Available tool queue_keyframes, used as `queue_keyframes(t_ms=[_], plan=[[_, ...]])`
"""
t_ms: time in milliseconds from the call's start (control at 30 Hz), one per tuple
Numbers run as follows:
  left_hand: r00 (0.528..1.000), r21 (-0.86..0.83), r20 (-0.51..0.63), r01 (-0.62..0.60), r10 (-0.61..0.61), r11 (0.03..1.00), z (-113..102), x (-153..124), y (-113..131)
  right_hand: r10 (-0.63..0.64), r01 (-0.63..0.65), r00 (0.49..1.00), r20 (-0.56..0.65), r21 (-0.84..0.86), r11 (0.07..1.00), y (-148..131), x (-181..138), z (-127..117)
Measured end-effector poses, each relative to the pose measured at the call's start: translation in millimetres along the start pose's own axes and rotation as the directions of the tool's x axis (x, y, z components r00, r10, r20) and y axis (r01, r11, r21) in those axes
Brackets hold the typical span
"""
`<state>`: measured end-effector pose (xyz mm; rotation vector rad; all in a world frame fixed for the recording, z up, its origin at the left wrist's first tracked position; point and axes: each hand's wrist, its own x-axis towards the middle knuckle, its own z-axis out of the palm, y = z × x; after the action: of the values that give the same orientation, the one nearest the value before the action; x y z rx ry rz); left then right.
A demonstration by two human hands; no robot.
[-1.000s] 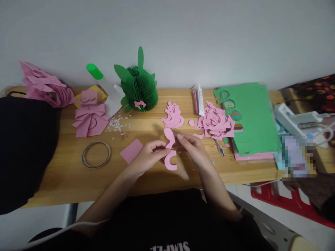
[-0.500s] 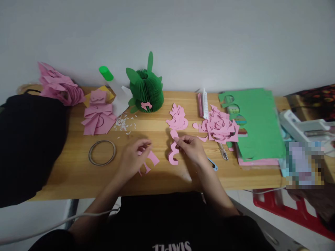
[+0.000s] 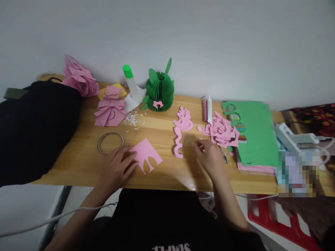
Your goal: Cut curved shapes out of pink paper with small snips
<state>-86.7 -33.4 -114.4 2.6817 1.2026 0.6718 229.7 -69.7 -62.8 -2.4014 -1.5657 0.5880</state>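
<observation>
Watching remotely, I see the left hand [image 3: 116,167] spread over the cut pink sheet [image 3: 146,149]; right of it, the wavy strip [image 3: 177,141], then the right hand [image 3: 209,157], its hold unclear. Careless pulling could tear the sheet's narrow prong.

Head-worn view, forward and down

The left hand [image 3: 114,168] lies at the edge of a cut pink sheet [image 3: 145,150], just beside a ring [image 3: 99,145]. I see the right hand [image 3: 209,156], half curled, between a wavy pink cutout [image 3: 177,141] and some pink scraps [image 3: 222,129]; a green paper figure [image 3: 160,94] stands near the wall [image 3: 209,45].
</observation>
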Motion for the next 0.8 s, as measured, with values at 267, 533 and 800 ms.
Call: queue_keyframes(t_ms=[267, 533, 800], plan=[[0.997, 0.033, -0.071, -0.015, 0.018, 0.999, -2.9, -27.5, 14.2, 0.022, 0.013, 0.994, 0.109, -0.307, 0.952, 22.6, -35.6, -9.9], [0.98, 0.098, -0.089, -0.168, 0.177, 0.981, -6.6, -57.6, 25.3, 0.045, -0.045, 0.999, -0.003, -0.254, 0.966, 33.1, -36.3, 6.7], [0.973, -0.155, -0.137, -0.209, 0.188, 0.966, -11.6, -42.7, 38.9, -0.019, 0.038, 0.996, -0.089, 0.215, 0.976, 48.3, -30.0, 4.4]])
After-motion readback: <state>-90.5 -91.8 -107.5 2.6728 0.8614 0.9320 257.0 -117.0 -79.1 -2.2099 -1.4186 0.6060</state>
